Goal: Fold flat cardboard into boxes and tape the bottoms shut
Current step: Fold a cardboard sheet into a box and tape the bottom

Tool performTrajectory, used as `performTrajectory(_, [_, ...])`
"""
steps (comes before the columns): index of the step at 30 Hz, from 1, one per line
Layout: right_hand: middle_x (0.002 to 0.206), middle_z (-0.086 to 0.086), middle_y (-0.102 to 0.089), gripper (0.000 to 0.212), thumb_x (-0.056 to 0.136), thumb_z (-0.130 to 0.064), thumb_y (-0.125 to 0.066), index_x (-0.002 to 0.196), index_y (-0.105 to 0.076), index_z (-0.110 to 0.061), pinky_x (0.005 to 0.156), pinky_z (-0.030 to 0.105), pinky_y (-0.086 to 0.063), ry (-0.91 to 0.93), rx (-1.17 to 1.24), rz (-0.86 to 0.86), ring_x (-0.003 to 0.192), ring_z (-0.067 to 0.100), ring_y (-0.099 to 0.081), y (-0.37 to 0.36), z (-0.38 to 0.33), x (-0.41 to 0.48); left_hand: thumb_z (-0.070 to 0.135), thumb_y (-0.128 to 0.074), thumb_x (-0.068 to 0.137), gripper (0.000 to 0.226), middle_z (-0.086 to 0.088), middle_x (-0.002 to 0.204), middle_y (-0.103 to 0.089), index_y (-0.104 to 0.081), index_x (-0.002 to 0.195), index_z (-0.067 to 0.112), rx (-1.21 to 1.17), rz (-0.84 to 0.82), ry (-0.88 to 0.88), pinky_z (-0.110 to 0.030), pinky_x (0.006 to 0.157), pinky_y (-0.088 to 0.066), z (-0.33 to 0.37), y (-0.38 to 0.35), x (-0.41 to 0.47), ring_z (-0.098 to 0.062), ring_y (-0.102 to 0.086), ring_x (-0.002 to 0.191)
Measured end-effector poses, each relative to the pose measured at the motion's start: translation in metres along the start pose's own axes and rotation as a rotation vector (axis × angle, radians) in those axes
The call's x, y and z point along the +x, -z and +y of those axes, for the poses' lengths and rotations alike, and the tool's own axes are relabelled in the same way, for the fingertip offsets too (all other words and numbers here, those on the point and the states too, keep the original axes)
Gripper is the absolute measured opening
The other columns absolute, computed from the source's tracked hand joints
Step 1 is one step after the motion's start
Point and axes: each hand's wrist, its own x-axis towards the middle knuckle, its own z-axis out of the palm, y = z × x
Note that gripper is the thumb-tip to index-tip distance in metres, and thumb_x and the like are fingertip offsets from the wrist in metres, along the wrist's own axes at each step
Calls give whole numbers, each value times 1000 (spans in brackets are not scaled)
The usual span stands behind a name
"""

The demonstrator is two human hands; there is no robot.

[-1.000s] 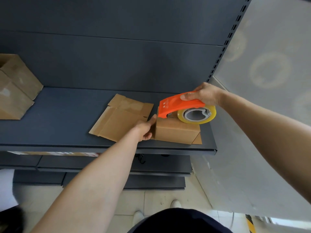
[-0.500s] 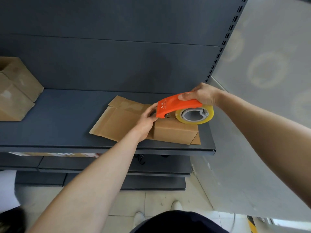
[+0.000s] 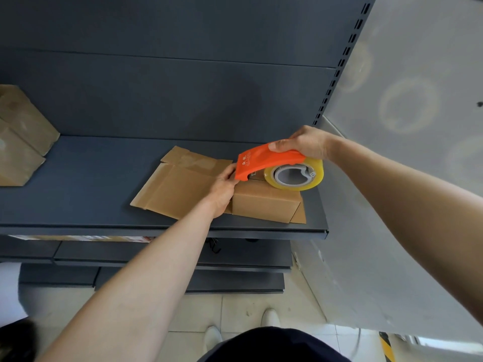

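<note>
Head view: small box (image 3: pixel 265 202) sits near the right front corner of the shelf (image 3: pixel 78 178), on flat cardboard (image 3: pixel 177 189). Right hand (image 3: pixel 305 146) is clamped on the orange tape dispenser (image 3: pixel 264 163), whose nose rests on the box top at its left end, roll trailing right. Left hand (image 3: pixel 222 189) presses the box's left side, fingers curled just under the nose. The box's long axis runs left-right; judged, the strip pulls rightward toward the right hand while the left anchors.

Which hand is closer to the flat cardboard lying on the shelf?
Left. The left hand sits right over the flat cardboard, beside the box. The right hand is farther right, gripping the tape dispenser.
</note>
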Motion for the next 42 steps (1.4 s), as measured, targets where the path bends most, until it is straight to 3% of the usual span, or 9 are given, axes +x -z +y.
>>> performTrajectory(6, [99,0,-68,53,78,-64,-60,102,-66,-17,91,34,-47,13,-35,-37,94,19,-63,6,1,0,20,-53,96,25,-1,115,-65,-64,97,43,104,22,-49,-51,104,-41,2,1,2,-28,-55,117])
performTrajectory(11, [101,0,-69,53,76,-65,-61,99,-67,-18,96,37,-47,6,-20,-64,95,19,-64,10,9,-3,17,-54,97,22,7,96,-66,-64,96,37,167,19,-118,-38,89,-44,3,-4,6,-20,-58,100])
performTrajectory(15, [97,1,-70,47,75,-63,-62,91,-68,-19,97,38,-47,12,15,-70,94,19,-65,15,19,-7,10,-47,99,24,10,97,-63,-61,107,28,236,23,-154,-29,94,-43,5,-12,8,-13,-55,99])
performTrajectory(25, [101,6,-71,49,80,-53,-63,104,-68,-11,96,38,-49,17,90,-88,94,22,-67,25,36,-21,13,-41,102,24,0,114,-61,-60,115,22,344,-8,-173,-31,101,-41,8,-25,9,-17,-53,112])
performTrajectory(30, [100,8,-71,47,75,-51,-68,101,-68,-11,96,41,-48,-25,56,-48,93,25,-66,43,54,-28,13,-36,103,28,8,120,-56,-59,117,22,415,-13,-215,-16,83,-37,11,-22,8,-5,-51,101])
performTrajectory(33, [93,14,-74,72,50,-65,-73,92,-70,-8,85,40,-53,-72,48,2,81,29,-69,66,80,-46,13,-33,103,32,9,124,-51,-58,120,24,479,-17,-225,-1,68,-37,11,-19,10,3,-47,84])
performTrajectory(36, [80,9,-75,101,19,-83,-70,86,-72,-7,72,34,-54,-85,79,12,73,26,-70,75,105,-63,16,-28,104,33,5,132,-47,-56,118,28,511,-21,-211,-11,80,-36,8,-27,12,-7,-48,103])
performTrajectory(40, [88,14,-74,69,54,-66,-67,88,-72,-7,83,39,-53,-62,117,35,81,30,-69,72,112,-71,14,-26,104,34,1,136,-46,-55,115,29,536,-17,-222,-26,101,-31,6,-32,14,-15,-42,122])
performTrajectory(42, [87,11,-75,78,48,-75,-67,89,-73,-9,85,40,-53,-72,73,39,83,30,-70,73,116,-76,14,-26,104,34,0,137,-46,-55,117,26,547,-16,-229,-25,99,-29,7,-31,14,-13,-41,121])
